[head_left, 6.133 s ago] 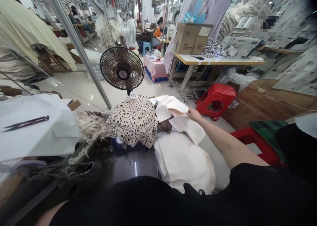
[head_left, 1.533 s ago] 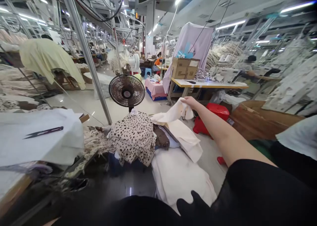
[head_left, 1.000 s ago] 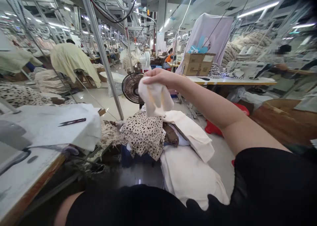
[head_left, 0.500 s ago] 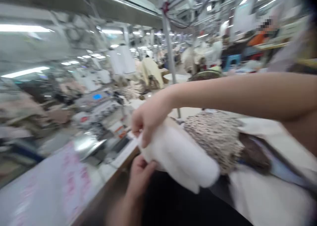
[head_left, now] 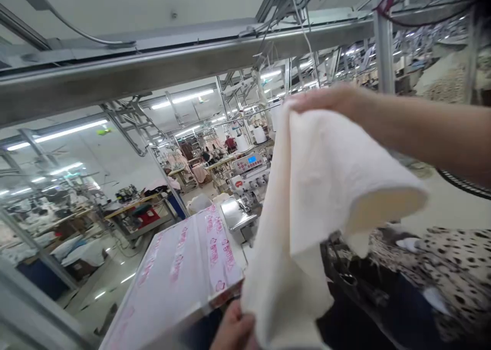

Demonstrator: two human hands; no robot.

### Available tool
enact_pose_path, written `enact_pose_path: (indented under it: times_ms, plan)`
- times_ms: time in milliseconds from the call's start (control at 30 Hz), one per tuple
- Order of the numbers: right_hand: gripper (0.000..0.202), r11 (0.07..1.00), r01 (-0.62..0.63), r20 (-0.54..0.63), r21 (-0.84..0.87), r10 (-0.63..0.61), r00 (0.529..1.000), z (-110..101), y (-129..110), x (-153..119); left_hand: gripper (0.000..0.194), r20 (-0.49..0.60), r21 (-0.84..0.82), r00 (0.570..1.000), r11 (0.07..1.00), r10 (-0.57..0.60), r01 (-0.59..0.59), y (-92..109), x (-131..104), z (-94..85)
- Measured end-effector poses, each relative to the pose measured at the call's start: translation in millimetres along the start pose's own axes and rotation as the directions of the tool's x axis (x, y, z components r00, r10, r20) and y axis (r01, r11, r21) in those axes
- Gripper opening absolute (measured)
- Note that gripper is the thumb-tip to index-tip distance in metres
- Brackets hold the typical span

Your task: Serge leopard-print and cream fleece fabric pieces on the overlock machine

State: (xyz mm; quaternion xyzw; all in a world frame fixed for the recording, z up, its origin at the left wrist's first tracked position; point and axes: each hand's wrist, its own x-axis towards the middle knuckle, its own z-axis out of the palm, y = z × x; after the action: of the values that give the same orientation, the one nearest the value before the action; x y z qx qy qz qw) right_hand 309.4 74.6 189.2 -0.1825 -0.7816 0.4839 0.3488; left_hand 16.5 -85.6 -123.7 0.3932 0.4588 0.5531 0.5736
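A cream-white piece of fabric point(head_left: 318, 186) hangs in loose folds in front of me, its right side flaring out. My right hand point(head_left: 330, 98) is closed on its top edge, raised high, with the fingertips mostly hidden behind the cloth. Low down, my left hand point(head_left: 235, 325) pinches the left edge of the same fabric between thumb and fingers. Behind the cloth, to the left, stands a sewing machine point(head_left: 249, 173) with a blue display and a shiny metal plate.
A table surface point(head_left: 180, 268) wrapped in white plastic with pink print extends at lower left. Spotted fabric point(head_left: 456, 268) lies to the right. A metal post point(head_left: 384, 43) and an overhead beam point(head_left: 153, 69) cross above. Other sewing stations stand farther back.
My right hand has risen and moved right, and the fabric, bunched before, now hangs unfolded. My left hand is lower. The view has swung left.
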Motion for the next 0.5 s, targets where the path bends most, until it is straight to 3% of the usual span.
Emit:
enact_pose_path:
  times_ms: [67,100,133,200,267,333,400,500]
  plan:
    - [0.038,0.982,-0.169,0.096,-0.082,0.177,0.979,19.7,43.3,1.3,0.045,-0.187,0.028,0.982,1.0,-0.004,0.009,33.1,-28.4,-25.6]
    - [0.037,0.93,-0.263,0.136,-0.257,0.304,0.943,35.7,66.0,-0.6,0.047,-0.223,0.081,0.973,0.994,-0.055,0.074,51.4,-41.1,-30.6]
    - [0.033,0.857,-0.256,0.234,-0.448,0.388,0.891,55.2,86.9,-4.0,0.047,-0.285,0.148,0.957,0.984,-0.055,0.101,69.1,-51.4,-29.8]
    - [0.036,0.791,-0.034,0.508,-0.611,0.425,0.749,100.8,117.7,-13.3,0.047,-0.205,0.317,0.968,0.926,-0.142,0.203,98.0,-62.5,-12.5]
    - [0.059,0.916,0.153,0.717,-0.37,0.177,0.675,147.3,131.9,-21.1,0.041,-0.008,0.536,0.975,0.822,-0.222,0.191,114.7,-60.7,15.5]
    - [0.078,0.984,0.146,0.754,-0.102,-0.019,0.656,186.6,136.3,-23.4,0.03,0.125,0.674,0.974,0.737,-0.191,0.058,119.4,-51.2,37.5]
    - [0.081,0.999,0.047,0.728,0.006,-0.036,0.684,214.3,141.4,-20.1,0.028,0.121,0.661,0.979,0.749,-0.164,0.044,114.8,-43.6,40.9]
    - [0.052,0.993,-0.071,0.719,-0.096,0.119,0.685,231.8,161.5,-9.6,0.034,-0.002,0.545,0.978,0.82,-0.21,0.177,97.5,-49.8,14.3]
